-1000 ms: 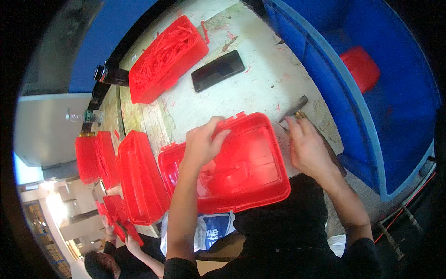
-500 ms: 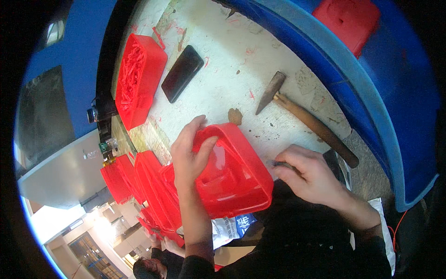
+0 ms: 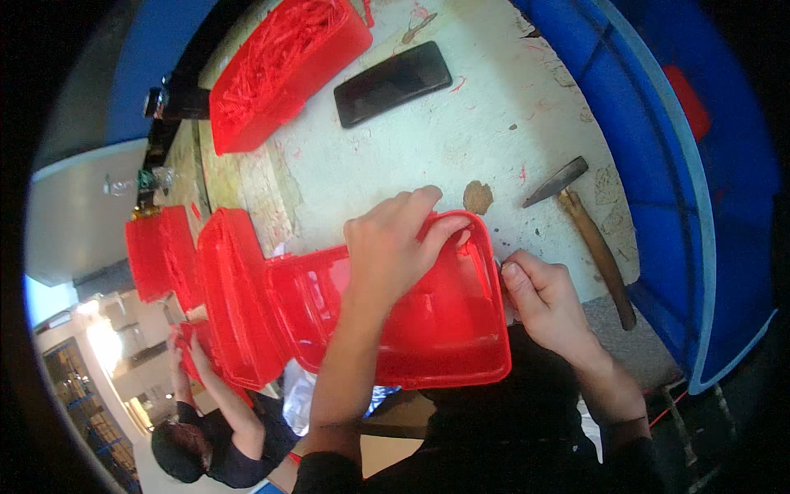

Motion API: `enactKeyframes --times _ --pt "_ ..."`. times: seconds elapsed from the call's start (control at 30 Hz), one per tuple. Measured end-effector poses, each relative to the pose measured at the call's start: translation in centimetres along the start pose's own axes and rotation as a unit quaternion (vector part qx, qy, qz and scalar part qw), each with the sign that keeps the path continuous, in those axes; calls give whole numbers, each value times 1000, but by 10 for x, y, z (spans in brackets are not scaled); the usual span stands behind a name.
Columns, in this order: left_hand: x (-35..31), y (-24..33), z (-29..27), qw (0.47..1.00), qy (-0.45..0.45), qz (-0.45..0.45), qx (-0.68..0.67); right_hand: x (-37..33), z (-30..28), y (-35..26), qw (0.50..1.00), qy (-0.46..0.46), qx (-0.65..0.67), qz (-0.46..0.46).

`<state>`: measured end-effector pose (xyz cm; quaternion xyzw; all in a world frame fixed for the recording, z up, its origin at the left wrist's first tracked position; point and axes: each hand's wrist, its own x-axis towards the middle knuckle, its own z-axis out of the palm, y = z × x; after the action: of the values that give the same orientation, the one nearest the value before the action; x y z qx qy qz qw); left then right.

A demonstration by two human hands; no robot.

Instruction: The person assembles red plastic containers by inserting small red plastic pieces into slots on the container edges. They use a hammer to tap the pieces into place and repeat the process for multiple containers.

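A red plastic tray [image 3: 448,329] with a raised rim is tilted before me over the table's near edge. My left hand [image 3: 391,243] grips it, thumb over the far rim and inside, the other fingers partly hidden. My right hand [image 3: 545,306] is closed at the tray's right rim, its fingers around a small tool, most of which the fingers hide. Only a small grey tip [image 3: 499,264] shows, by the rim; its exact kind cannot be made out.
On the white table lie a black phone [image 3: 393,84], a hammer [image 3: 599,251] and a red box [image 3: 325,70] of red plastic strips. A blue bin [image 3: 699,280] curves along the right. Stacked red trays [image 3: 234,305] stand left. Another person [image 3: 226,449] handles red plastic at lower left.
The tool in my right hand has come up against the tray's right rim. The tray has turned and shifted slightly right with my left hand. My view has also swung.
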<state>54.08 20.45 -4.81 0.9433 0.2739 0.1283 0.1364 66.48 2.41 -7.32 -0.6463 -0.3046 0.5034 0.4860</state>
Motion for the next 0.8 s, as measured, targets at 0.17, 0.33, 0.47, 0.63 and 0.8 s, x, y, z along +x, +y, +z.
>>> enactKeyframes --times 0.17,0.33,0.47,0.63,0.8 --pt "-2 -7 6 1000 28 5 -8 -12 7 -5 999 13 -22 31" --pt "-3 -9 7 999 41 3 -20 -29 10 1 998 15 -25 48" --pt "-5 -9 5 999 27 7 -15 -52 11 15 996 14 -53 67" --pt "-6 -11 3 1000 23 6 -18 -107 14 -4 979 -88 -172 66" --pt "-7 -12 3 999 14 -8 -34 -75 3 -43 968 -12 -231 98"
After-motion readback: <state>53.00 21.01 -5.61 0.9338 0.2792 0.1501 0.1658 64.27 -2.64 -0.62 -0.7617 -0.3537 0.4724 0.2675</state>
